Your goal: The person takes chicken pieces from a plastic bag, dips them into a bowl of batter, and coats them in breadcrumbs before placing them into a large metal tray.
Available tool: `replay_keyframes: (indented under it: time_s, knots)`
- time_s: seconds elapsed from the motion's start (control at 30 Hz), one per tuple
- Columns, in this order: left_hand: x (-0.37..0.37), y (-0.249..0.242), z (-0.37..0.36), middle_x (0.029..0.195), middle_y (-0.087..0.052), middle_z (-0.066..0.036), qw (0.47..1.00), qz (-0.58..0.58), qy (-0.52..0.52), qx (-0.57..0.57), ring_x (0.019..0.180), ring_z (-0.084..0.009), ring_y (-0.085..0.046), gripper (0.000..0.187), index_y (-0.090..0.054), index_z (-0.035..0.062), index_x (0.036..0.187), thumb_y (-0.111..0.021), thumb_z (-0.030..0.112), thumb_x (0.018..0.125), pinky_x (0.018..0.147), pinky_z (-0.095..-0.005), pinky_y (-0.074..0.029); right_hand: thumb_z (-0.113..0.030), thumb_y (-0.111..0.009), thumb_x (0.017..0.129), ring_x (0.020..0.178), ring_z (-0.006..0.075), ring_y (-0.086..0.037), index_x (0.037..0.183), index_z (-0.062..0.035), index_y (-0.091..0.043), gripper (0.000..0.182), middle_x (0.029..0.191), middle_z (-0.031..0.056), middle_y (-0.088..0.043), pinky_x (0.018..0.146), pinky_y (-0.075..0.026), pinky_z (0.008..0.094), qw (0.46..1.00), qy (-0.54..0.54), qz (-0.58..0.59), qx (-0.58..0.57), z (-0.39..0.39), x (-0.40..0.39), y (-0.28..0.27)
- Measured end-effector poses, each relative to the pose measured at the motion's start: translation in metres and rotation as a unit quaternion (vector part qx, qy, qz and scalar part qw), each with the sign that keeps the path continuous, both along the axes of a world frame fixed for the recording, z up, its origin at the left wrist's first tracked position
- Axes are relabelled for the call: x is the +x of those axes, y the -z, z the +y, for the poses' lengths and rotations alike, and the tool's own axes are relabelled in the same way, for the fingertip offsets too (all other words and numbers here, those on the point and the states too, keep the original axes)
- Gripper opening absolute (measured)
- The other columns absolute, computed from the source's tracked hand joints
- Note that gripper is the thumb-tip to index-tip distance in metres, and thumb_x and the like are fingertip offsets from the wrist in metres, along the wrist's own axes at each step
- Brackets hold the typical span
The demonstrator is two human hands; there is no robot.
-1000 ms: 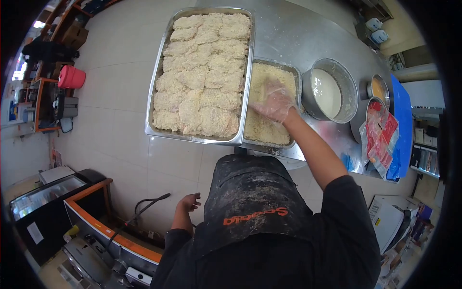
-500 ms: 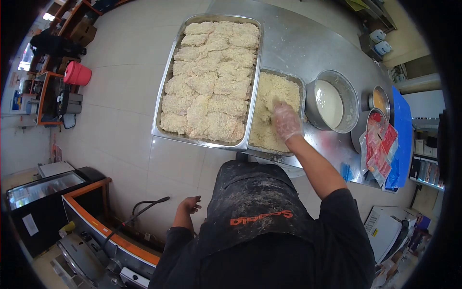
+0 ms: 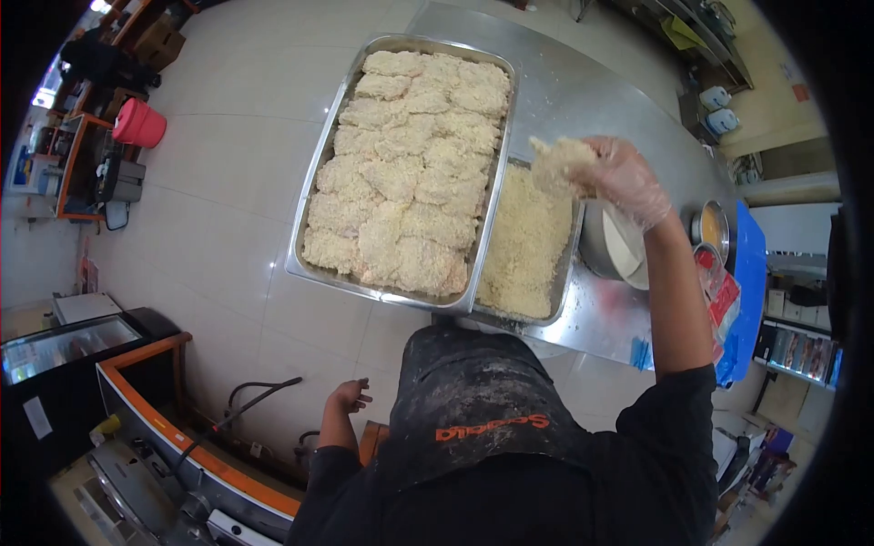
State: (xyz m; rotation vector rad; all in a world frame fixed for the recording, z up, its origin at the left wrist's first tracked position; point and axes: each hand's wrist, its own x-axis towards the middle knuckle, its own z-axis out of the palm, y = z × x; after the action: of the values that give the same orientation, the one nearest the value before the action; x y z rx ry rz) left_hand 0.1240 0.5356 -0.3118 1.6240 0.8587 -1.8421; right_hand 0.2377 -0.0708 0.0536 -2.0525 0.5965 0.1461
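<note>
My right hand (image 3: 626, 182), in a clear plastic glove, grips a crumb-coated piece of meat (image 3: 566, 164) in the air. Below it lies a metal tray of pale breadcrumbs (image 3: 523, 241). To the left, a big steel tray (image 3: 300, 238) is filled with rows of breaded pieces (image 3: 401, 173). A metal bowl of white batter (image 3: 601, 246) stands right of the crumbs, partly hidden behind my right forearm. My left hand (image 3: 350, 395) hangs bare beside my apron, fingers loosely apart and holding nothing.
All the trays rest on a steel table (image 3: 583, 77), the large one jutting past its left edge. At the right are a bowl of orange liquid (image 3: 712, 226), red and clear plastic bags (image 3: 721, 296) and a blue sheet (image 3: 748, 282). An orange-topped counter (image 3: 200, 437) stands lower left.
My right hand has risen out of the breadcrumbs, up and to the right, with a coated piece of meat in it. My left hand still hangs low. The view has shifted slightly.
</note>
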Motion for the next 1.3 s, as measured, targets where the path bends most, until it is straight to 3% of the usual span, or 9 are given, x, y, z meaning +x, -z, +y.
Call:
replay_keyframes:
  time_s: [0.3,0.4,0.47,0.63,0.7,0.8,1.0,1.2,1.3]
  knots:
    - [-0.028,0.010,0.013,0.092,-0.069,-0.013,0.999,0.005,-0.032,0.029,0.057,-0.0168,-0.051,0.046,-0.051,0.0092,0.129,-0.043,0.043,0.099,0.051,-0.0300,-0.040,-0.014,-0.066,0.086,0.094,0.0182,-0.063,0.101,0.0020,-0.063,0.022,0.101,0.0081,-0.062,0.076,-0.056,0.0283,0.916,0.174,-0.148,0.329,-0.021,0.216,0.100]
    - [-0.029,-0.023,0.002,0.098,-0.070,-0.012,0.999,-0.022,-0.006,0.031,0.062,-0.0167,-0.053,0.048,-0.053,0.0092,0.130,-0.046,0.042,0.097,0.052,-0.0294,-0.041,-0.019,-0.067,0.085,0.090,0.0220,-0.065,0.096,0.0012,-0.067,0.023,0.098,0.0114,-0.066,0.076,-0.056,0.0327,0.944,0.183,-0.107,0.252,-0.060,0.256,0.178]
    - [-0.050,-0.009,0.017,0.094,-0.071,-0.011,0.999,-0.024,-0.021,0.013,0.055,-0.0168,-0.051,0.046,-0.056,0.0099,0.126,-0.047,0.043,0.096,0.048,-0.0311,-0.040,-0.021,-0.066,0.085,0.085,0.0255,-0.066,0.095,0.0014,-0.068,0.025,0.094,0.0149,-0.067,0.076,-0.057,0.0372,0.998,0.056,-0.033,-0.023,-0.061,0.249,0.158]
    - [-0.075,-0.002,0.016,0.092,-0.071,-0.010,0.997,0.064,-0.004,0.053,0.051,-0.0171,-0.050,0.046,-0.059,0.0105,0.123,-0.048,0.045,0.094,0.048,-0.0330,-0.041,-0.020,-0.061,0.084,0.084,0.0327,-0.069,0.096,0.0018,-0.070,0.027,0.096,0.0220,-0.069,0.077,-0.056,0.0434,0.865,-0.114,0.107,-0.477,-0.049,0.261,0.135]
    - [-0.077,0.007,0.015,0.092,-0.071,-0.010,0.997,0.056,0.001,0.045,0.052,-0.0173,-0.050,0.048,-0.059,0.0096,0.122,-0.048,0.048,0.094,0.048,-0.0336,-0.041,-0.018,-0.061,0.083,0.085,0.0350,-0.071,0.094,0.0018,-0.071,0.025,0.098,0.0222,-0.070,0.075,-0.057,0.0436,0.855,-0.024,0.007,-0.518,-0.024,0.243,0.120]
    - [-0.064,0.005,0.007,0.091,-0.071,-0.011,0.998,0.005,0.060,-0.004,0.052,-0.0175,-0.051,0.051,-0.059,0.0080,0.121,-0.048,0.050,0.094,0.048,-0.0342,-0.041,-0.027,-0.055,0.090,0.111,0.0381,-0.063,0.116,0.0050,-0.064,0.042,0.121,0.0258,-0.062,0.094,-0.051,0.0426,0.735,-0.273,0.199,-0.588,0.023,0.240,0.099]
    - [-0.006,-0.030,-0.029,0.093,-0.070,-0.014,0.998,-0.054,-0.014,0.006,0.055,-0.0187,-0.054,0.048,-0.057,0.0056,0.123,-0.050,0.044,0.095,0.050,-0.0362,-0.043,-0.046,-0.035,0.099,0.145,0.0356,-0.024,0.151,0.0052,-0.013,0.076,0.154,0.0255,-0.027,0.120,-0.016,0.0391,0.862,-0.181,-0.004,-0.472,-0.010,0.206,0.172]
    - [-0.027,-0.010,-0.004,0.104,-0.068,-0.012,0.997,-0.062,0.050,-0.021,0.066,-0.0177,-0.054,0.045,-0.053,0.0075,0.130,-0.046,0.038,0.097,0.054,-0.0314,-0.043,-0.050,-0.040,0.097,0.136,0.0376,-0.040,0.150,0.0040,-0.018,0.079,0.147,0.0278,-0.037,0.115,-0.029,0.0410,0.875,-0.224,-0.027,-0.428,-0.034,0.215,0.175]
    - [-0.086,0.069,0.064,0.113,-0.066,-0.013,0.963,-0.103,0.208,-0.139,0.074,-0.0185,-0.059,0.043,-0.052,0.0063,0.132,-0.048,0.031,0.097,0.055,-0.0318,-0.046,-0.028,-0.043,0.092,0.110,0.0337,-0.061,0.128,-0.0068,-0.055,0.043,0.123,0.0219,-0.061,0.095,-0.048,0.0434,0.803,-0.368,0.033,-0.468,-0.011,0.215,0.119]
